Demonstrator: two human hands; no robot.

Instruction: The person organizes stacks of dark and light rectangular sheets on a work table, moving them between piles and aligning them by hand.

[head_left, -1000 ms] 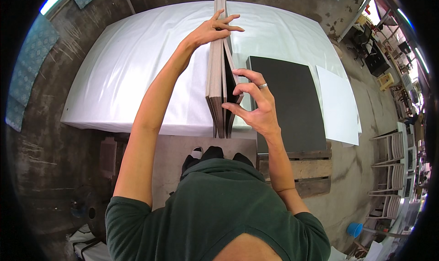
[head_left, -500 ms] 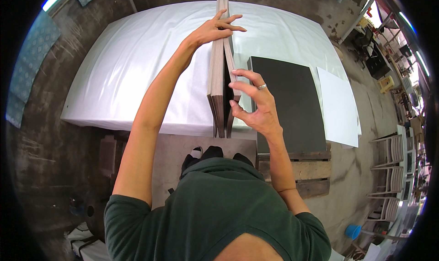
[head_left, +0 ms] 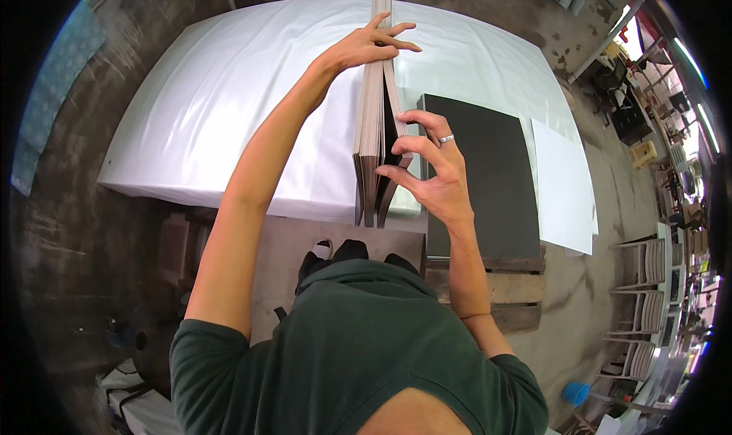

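right hand (head_left: 442,183): in head view, its thumb has shifted toward nine o'clock; fingers curve at the board stack (head_left: 370,122); whether they grip, i cannot tell.
left hand (head_left: 358,48): spread wide, resting across the stack toward twelve o'clock.
board stack: on white-covered table (head_left: 229,107), parted toward six o'clock.

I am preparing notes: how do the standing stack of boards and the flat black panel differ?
The standing stack of boards is on edge; the black panel lies flat. The stack turns pale, layered edges upward, the panel a broad dark face. A gap opens in the stack's near part; the panel's face looks unbroken. Both show black surfaces.
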